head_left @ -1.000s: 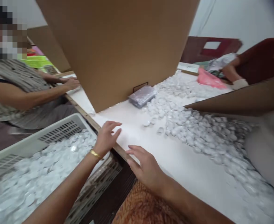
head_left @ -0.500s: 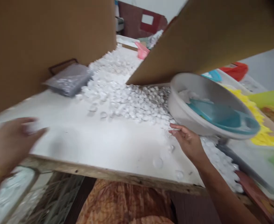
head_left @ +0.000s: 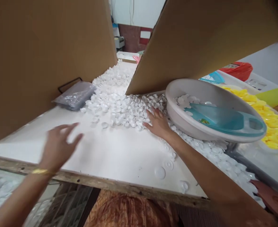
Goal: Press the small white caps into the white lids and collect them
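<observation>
Small white plastic caps (head_left: 120, 105) lie heaped across the middle of the white tabletop (head_left: 101, 154). My right hand (head_left: 159, 124) is at the near edge of the heap, fingers spread over the caps and nothing held in it. On the left, my left hand (head_left: 59, 145) hovers over the bare tabletop, slightly blurred, its fingers apart and holding nothing. A yellow bracelet (head_left: 40, 171) circles the left wrist. Several loose pieces, among them a round white disc (head_left: 160, 172), are scattered near the front edge.
To the right, a tilted grey basin (head_left: 176, 116) holds white discs and a blue scoop (head_left: 219, 118). Cardboard panels (head_left: 46, 47) rise left and right. A clear plastic packet (head_left: 74, 94) lies by the left panel. Yellow pieces (head_left: 259, 110) fill a tray at far right.
My right hand has moved forward and left onto the caps, its fingers spreading. My left hand has come in rightward over the table; the white piece in it is gone.
</observation>
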A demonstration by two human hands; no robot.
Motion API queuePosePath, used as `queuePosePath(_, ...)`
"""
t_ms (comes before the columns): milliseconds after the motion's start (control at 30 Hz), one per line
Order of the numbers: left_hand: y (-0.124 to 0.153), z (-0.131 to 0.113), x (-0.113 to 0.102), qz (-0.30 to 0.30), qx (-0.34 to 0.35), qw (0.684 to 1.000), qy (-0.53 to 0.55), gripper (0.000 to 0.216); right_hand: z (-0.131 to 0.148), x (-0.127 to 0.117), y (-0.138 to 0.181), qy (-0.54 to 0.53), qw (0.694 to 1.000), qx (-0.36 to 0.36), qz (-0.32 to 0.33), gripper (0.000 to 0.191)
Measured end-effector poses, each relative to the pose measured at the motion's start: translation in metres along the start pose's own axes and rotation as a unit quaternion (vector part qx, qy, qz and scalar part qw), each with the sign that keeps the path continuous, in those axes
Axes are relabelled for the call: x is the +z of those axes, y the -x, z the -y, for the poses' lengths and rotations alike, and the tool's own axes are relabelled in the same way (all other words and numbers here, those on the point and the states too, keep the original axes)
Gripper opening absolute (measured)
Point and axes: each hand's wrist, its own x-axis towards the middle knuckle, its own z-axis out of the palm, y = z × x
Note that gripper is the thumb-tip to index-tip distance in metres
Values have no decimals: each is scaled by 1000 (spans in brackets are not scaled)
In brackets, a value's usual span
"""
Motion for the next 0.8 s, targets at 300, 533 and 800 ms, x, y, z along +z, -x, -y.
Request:
queuePosePath(300, -27, -113, 67, 114, 118, 984, 70, 52, 69, 33, -3, -125, 976, -160, 79, 58)
queuePosePath(533, 14, -75, 44, 108, 93, 990, 17, 41, -8, -13, 44, -139, 986, -54, -68, 30)
queuePosePath(800, 26, -123, 25, 134, 127, 981, 54, 36, -1, -6, 87, -35, 994, -69, -76, 24)
